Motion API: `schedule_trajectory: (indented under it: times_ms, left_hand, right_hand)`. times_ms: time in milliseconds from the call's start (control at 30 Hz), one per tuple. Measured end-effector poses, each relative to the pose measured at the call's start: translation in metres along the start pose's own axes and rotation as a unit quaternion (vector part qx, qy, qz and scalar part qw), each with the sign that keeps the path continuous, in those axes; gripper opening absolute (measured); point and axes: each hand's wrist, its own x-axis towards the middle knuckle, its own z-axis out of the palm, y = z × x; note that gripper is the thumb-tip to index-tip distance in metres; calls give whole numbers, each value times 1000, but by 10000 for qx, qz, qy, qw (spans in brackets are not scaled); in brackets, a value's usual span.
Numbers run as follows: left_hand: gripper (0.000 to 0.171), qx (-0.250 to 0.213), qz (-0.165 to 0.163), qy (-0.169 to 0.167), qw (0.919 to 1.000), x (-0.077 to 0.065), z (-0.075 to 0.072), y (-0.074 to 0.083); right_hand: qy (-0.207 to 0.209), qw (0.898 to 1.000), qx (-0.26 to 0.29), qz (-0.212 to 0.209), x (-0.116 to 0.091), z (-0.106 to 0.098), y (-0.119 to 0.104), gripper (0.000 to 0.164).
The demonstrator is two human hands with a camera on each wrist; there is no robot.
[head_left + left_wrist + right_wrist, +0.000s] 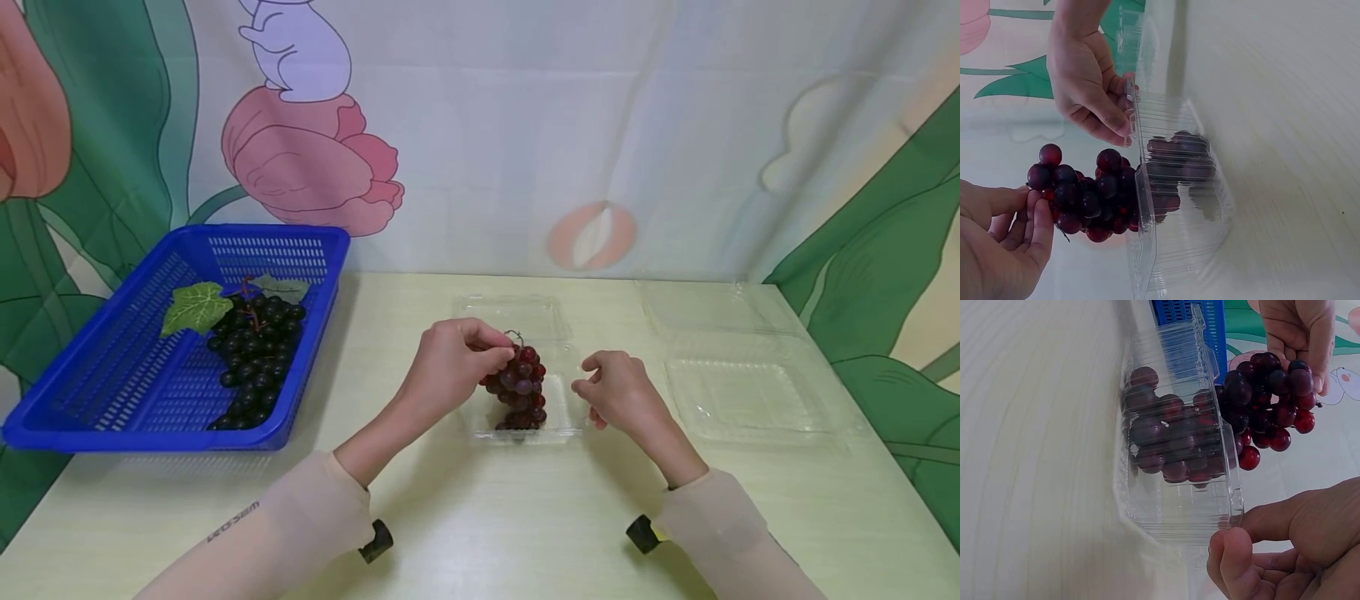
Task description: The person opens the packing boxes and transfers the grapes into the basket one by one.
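Observation:
A bunch of dark red grapes (pixel 520 379) hangs upright, its lower part inside a clear plastic clamshell box (pixel 561 408). At the bunch's top, my left hand (pixel 467 360) pinches it between thumb and fingers; in the left wrist view the left hand (pixel 1007 240) grips the upper grapes near the stem. On the box's right side, my right hand (pixel 1291 544) pinches the rim between thumb and fingers, which the left wrist view also shows for the right hand (pixel 1088 87). Through the ribbed wall, the lower grapes (pixel 1172 437) are visible. The box's lid (pixel 510 317) lies folded back behind it.
A blue basket (pixel 318 333) at the left holds a bunch of black grapes (pixel 258 350) with green leaves. Another clear clamshell box (pixel 750 396) lies opened on the table at the right. A printed curtain (pixel 487 167) hangs behind the table.

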Motion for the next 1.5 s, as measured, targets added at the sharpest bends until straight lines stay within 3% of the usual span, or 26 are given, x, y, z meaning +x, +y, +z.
schedule_trajectory:
  times_ms: [867,1333,1500]
  left_hand:
    - [4,20,567,453,9974,1,-19,22]
    - [7,230,1017,625,9926,-1,-28,48]
    - [7,147,1004,627,9929,0,-32,58]
  right_hand:
    - [-1,10000,17,0,0,-1,1,38]
    - [6,10000,-47,57,1,0,-1,39]
    - [26,10000,-20,46,2,0,1,38]
